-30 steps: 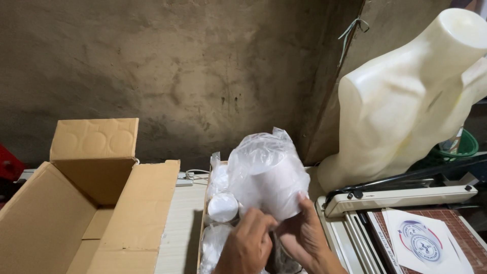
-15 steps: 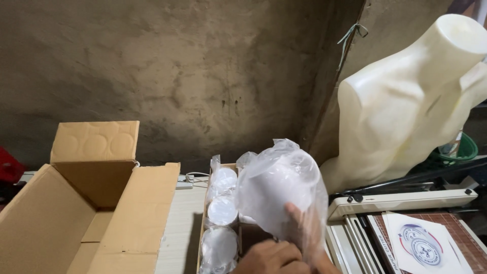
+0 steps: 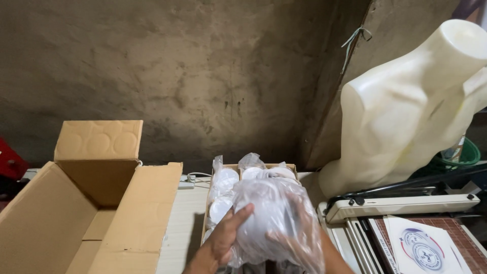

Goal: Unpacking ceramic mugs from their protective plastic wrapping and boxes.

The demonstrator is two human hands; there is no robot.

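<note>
Both hands [image 3: 223,243] gripping crinkly clear bag [image 3: 276,223] (round white lids inside)

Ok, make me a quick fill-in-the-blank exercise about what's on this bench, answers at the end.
1. Both hands hold a white item wrapped in clear ____.
2. The big cardboard box on the left stands ____.
3. The pale mannequin torso is on the ____ side.
4. The narrow box behind the hands holds wrapped ____ items.

Answers: plastic; open; right; white

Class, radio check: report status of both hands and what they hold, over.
Left hand and right hand grip a clear plastic-wrapped white round item. Held low over narrow cardboard tray of similar wrapped pieces. Nothing blocking.
</note>
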